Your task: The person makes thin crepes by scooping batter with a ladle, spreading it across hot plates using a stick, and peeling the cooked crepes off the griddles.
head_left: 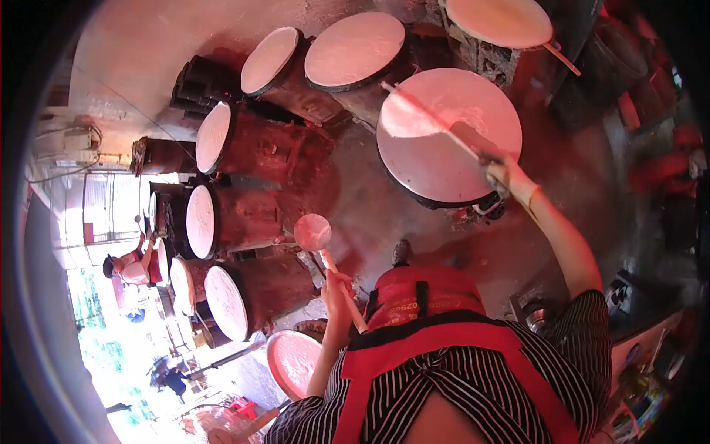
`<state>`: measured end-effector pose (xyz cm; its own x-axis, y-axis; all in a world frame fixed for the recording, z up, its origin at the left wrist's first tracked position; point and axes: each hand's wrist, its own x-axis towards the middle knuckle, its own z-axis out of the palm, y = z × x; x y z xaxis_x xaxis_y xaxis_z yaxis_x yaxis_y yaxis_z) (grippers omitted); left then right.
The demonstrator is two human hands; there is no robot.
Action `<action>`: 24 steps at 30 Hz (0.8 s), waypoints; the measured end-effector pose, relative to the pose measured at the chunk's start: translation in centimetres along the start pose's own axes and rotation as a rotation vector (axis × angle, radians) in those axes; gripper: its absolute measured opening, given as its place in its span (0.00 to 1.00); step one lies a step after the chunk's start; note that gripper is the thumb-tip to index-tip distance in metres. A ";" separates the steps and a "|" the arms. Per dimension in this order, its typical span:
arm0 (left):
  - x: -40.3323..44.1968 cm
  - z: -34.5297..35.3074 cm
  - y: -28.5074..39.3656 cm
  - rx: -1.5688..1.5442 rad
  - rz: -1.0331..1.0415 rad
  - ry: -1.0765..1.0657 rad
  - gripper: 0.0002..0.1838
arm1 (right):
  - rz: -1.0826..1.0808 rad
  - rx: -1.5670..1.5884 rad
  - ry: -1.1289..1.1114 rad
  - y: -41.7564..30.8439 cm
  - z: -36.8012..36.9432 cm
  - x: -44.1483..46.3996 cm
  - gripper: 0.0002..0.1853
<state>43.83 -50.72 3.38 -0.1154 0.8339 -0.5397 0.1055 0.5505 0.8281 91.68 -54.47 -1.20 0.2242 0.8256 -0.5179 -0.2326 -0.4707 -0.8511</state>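
Note:
My left hand is wrapped round the pale handle of a long-handled ladle, its round bowl raised in front of my apron. My right hand grips a long thin stick that slants across a large round pan on a dark base. A whitish layer covers the pan's far left part, while its nearer surface looks smooth and grey. Whether the stick touches the pan cannot be told. My red apron fills the bottom middle.
Several drum-shaped stands with pale round tops curve along the back and left. Another round top has a stick beside it. A pink-rimmed basin stands at lower left. A person is at far left.

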 end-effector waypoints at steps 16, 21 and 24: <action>14.3 -4.2 4.6 0.247 0.041 -0.675 0.12 | 0.021 0.258 0.328 14.4 18.0 -16.9 0.23; 20.2 -11.4 4.4 0.286 0.046 -0.616 0.08 | -0.063 0.937 0.476 20.8 28.6 -16.3 0.17; 20.5 -16.0 5.4 0.224 -0.001 -0.447 0.14 | -0.206 1.027 0.504 17.1 36.1 -2.0 0.18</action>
<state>26.23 -31.26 -0.76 0.3141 0.7409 -0.5936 0.3213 0.5054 0.8008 53.07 -52.92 -11.63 0.6445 0.5306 -0.5505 -0.7541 0.3223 -0.5722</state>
